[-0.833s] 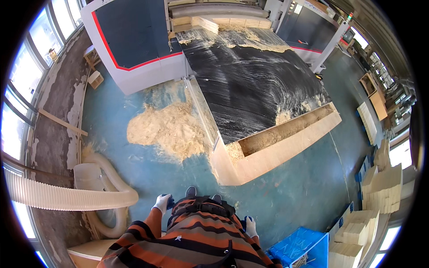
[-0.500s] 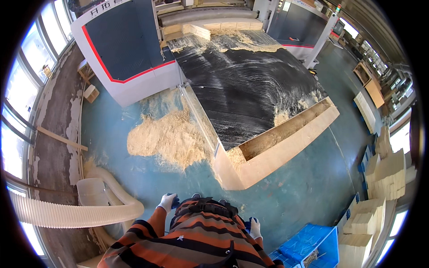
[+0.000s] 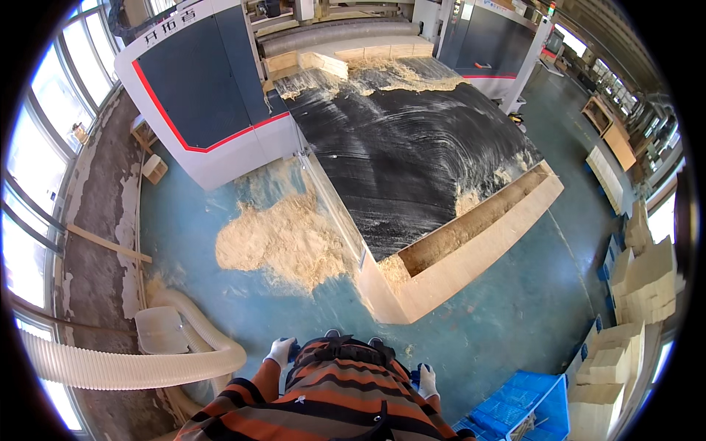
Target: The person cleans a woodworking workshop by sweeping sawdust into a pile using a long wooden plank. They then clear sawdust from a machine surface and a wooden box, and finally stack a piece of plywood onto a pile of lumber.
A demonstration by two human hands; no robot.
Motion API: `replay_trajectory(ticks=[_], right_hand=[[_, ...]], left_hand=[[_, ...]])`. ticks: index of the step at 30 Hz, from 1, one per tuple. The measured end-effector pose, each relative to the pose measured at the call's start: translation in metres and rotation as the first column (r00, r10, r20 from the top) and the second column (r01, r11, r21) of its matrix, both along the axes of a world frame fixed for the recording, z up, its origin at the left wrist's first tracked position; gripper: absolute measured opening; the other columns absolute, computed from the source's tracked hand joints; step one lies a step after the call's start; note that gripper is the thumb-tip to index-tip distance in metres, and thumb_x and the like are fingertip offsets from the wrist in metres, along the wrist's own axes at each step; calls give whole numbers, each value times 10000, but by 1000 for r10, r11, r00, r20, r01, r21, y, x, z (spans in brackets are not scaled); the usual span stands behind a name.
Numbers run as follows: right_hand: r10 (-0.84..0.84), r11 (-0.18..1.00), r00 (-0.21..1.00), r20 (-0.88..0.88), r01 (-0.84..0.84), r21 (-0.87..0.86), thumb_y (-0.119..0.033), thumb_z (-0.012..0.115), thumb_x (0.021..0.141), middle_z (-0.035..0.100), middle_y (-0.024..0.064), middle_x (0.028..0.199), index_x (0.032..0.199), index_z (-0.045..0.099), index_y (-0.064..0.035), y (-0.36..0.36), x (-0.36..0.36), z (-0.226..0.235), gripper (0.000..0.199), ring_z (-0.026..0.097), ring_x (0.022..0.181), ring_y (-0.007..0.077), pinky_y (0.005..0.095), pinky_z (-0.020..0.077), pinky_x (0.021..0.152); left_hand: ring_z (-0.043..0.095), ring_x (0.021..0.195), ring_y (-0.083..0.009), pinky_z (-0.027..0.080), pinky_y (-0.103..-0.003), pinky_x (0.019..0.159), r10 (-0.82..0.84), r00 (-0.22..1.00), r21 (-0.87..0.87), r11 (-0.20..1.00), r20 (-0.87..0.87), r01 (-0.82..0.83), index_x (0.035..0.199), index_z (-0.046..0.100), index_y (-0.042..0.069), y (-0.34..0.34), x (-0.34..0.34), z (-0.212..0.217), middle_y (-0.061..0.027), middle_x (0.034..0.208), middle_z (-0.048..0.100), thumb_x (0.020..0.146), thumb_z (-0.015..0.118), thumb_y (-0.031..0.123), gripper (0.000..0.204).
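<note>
Both white-gloved hands, left (image 3: 279, 351) & right (image 3: 426, 381), hanging at hips, grip unclear; pale sawdust pile (image 3: 283, 242) lying on blue floor (image 3: 515, 309) ahead.

My left hand (image 3: 279, 351) and right hand (image 3: 426, 381) wear white gloves with blue palms; my sweater (image 3: 334, 397) is orange and dark striped. At twelve o'clock, a black table (image 3: 412, 162) streaked pale. Tan sawdust pile (image 3: 283, 242) on the teal-blue floor (image 3: 507, 323). Blue crate (image 3: 529, 408) at five o'clock.

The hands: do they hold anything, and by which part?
Nothing shows in either gloved hand: the left hand and the right hand hang at the person's sides above the blue floor.
</note>
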State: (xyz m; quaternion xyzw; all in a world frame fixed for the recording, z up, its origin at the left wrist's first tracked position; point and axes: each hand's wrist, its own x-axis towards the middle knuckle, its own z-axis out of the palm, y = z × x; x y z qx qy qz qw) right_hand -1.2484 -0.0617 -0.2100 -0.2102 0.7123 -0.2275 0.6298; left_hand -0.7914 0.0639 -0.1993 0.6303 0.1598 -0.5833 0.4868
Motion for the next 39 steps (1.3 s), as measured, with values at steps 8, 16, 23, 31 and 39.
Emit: replay_trajectory(ticks=[8,16,23,31,39], right_hand=[[79,997,995,-62,-80,-19,-307,538,869,627,103,875,1064,588,-51,-18,7,-9,326,615,706,180,313,488,543],[132,991,990,-39,-131,32,-267,506,905,606,79,775,1030,547,-108,-44,15,9,206,584,619,183,309,449,514],[202,979,979,-27,-201,31,-298,514,917,618,85,794,1050,540,-113,-56,22,24,229,603,653,190,315,466,543],[236,972,971,-27,-235,28,-298,514,922,612,83,797,1040,538,-110,-54,12,13,224,606,660,198,321,472,555],[193,981,981,-29,-193,27,-249,520,916,574,91,750,1025,542,-109,-39,8,-5,178,581,642,207,338,462,516]], left_hand=[[626,678,-253,514,-372,572,64,997,-51,996,-51,-67,897,584,27,21,3,-21,-100,782,622,875,601,166,142],[631,690,-243,522,-353,594,56,998,55,997,1,-56,914,582,41,-7,-9,13,-97,791,625,884,585,158,121],[626,689,-235,510,-347,601,-321,846,-173,889,425,424,887,595,33,18,-6,-43,-92,775,617,870,591,148,115],[614,683,-244,498,-363,595,59,997,-35,998,43,-58,871,602,22,-5,-23,6,-98,762,611,853,612,164,144],[609,683,-231,491,-358,597,-44,994,-72,996,105,51,877,602,26,11,-17,-22,-85,757,607,875,593,180,154]])
